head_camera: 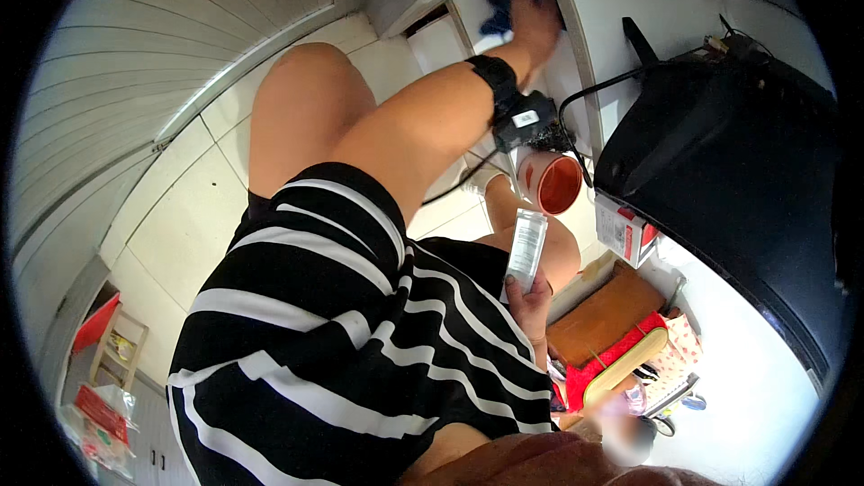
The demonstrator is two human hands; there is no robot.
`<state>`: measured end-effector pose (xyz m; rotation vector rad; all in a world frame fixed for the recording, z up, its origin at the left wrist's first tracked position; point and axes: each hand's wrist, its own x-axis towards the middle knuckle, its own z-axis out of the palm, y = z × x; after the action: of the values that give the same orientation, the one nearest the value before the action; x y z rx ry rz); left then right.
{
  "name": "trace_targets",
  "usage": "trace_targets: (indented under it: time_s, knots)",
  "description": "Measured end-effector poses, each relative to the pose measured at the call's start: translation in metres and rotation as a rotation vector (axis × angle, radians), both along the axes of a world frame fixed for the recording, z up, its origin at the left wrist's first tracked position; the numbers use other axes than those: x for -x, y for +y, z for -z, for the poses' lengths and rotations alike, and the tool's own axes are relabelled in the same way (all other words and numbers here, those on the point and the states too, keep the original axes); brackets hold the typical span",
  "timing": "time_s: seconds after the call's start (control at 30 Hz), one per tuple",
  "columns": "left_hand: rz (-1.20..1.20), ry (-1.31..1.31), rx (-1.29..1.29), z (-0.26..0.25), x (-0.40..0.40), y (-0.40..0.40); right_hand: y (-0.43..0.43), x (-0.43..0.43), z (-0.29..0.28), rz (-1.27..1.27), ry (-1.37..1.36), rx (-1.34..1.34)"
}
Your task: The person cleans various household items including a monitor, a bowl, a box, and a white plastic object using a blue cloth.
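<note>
My left hand (536,20) reaches into an open compartment of a white cabinet (567,84) and touches a dark blue cloth-like item (497,10). Blur and shadow hide its fingers, so its grip cannot be told. Around that wrist runs a black strap (496,81) carrying a black box-shaped device (530,123) with a white label. Lower down, my right hand (530,300) holds a flat, pale tube-like package (526,246) by its lower end, thumb on top. It bears small print. Just above it is a reddish cylindrical container (550,179), its open mouth towards me.
A large black-covered surface (729,169) lies to the right, with a white and red box (621,233) at its edge. A brown case-like object (607,314) and a red item (584,378) are at lower right. Ribbed panelling (169,34) stands left of the tiled floor (182,223).
</note>
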<state>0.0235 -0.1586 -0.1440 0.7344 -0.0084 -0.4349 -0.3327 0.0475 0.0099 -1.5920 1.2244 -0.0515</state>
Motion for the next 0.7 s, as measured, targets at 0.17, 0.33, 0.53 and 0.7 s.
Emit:
trace_targets:
  time_s: [0.17, 0.33, 0.53, 0.7]
  knots:
    - [0.204, 0.036, 0.392, -0.049, 0.032, 0.023, 0.005, 0.005, 0.004, 0.068, 0.040, 0.089]
    - [-0.242, -0.592, -0.838, -0.016, -0.001, 0.038, -0.003, 0.001, -0.004, 0.026, 0.049, 0.082]
    - [0.108, -0.154, 0.138, -0.018, 0.035, -0.006, -0.005, 0.009, 0.001, 0.014, 0.096, 0.101]
    - [0.204, -1.220, -0.914, 0.004, 0.021, 0.070, -0.005, 0.007, -0.012, 0.019, 0.103, 0.049]
